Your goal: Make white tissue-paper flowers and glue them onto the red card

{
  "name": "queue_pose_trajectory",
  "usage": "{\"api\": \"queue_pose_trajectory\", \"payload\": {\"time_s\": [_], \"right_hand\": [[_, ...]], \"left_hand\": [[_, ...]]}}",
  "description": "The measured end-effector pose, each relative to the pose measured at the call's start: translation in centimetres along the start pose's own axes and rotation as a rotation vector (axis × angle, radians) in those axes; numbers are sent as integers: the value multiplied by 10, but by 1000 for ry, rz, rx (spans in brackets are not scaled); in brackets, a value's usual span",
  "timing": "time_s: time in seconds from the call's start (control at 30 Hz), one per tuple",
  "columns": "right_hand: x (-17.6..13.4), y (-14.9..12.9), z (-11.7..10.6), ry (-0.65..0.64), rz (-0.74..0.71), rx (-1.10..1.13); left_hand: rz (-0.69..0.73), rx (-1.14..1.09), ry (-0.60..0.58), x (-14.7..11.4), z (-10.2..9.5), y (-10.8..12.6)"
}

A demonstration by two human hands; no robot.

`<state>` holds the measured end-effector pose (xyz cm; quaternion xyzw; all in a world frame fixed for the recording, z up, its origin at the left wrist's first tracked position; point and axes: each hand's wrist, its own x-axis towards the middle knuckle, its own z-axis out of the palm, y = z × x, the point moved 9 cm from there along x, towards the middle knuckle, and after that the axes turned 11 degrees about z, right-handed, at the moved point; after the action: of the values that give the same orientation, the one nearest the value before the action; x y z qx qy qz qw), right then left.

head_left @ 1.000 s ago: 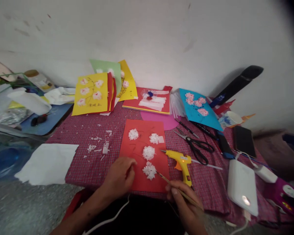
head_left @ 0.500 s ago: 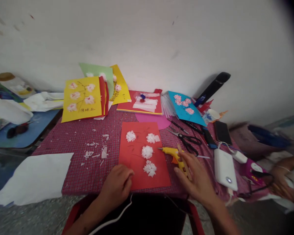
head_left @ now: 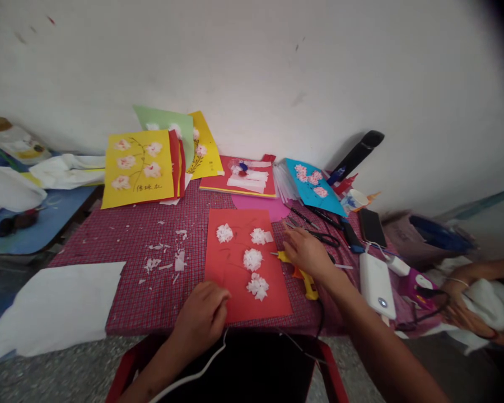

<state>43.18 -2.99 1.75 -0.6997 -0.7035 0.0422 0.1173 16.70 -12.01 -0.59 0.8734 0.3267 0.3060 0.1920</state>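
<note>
A red card (head_left: 235,271) lies flat near the front edge of a table (head_left: 151,305), taller than it is wide. Four ruffled white flowers (head_left: 252,259) sit on it: one at upper left, one at upper right, one right of centre, and one just below that. A small pale strip (head_left: 269,237) adjoins the upper-right flower. Faint, thin dark strokes mark the card among the flowers. Beside its right edge lies a yellow glue gun (head_left: 308,284), nozzle pointing left, grip toward the near side, middle hidden.
</note>
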Motion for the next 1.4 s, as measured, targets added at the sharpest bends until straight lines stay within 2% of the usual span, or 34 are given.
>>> {"api": "queue_pose_trajectory", "payload": {"time_s": [0.17,0.33,0.5,0.8,0.97,1.03,1.1,1.13,1.27,1.4], "right_hand": [[-8,4,-4,39,2,44],[-6,5,4,14,4,-27],[3,5,11,-15,-5,-65],[6,8,6,56,-19,-18],[6,-4,1,40,-67,-15],[-6,-3,-10,59,-38,-20],[-28,8,-20,78,67,-32],[-41,15,-21,47,128,-43],[-95,37,-9,-83,316,-96],[-112,40,4,-94,415,-142]], "left_hand": [[2,2,7,1,-1,1],[47,-5,23,1,-2,3],[41,-22,-10,2,0,3],[36,11,-15,3,0,3],[62,22,-22,4,-1,6],[48,19,-29,3,-1,5],[38,12,-37,2,0,4],[38,8,-40,2,1,4],[62,-21,-56,6,1,7],[94,10,-200,17,11,14]]}}
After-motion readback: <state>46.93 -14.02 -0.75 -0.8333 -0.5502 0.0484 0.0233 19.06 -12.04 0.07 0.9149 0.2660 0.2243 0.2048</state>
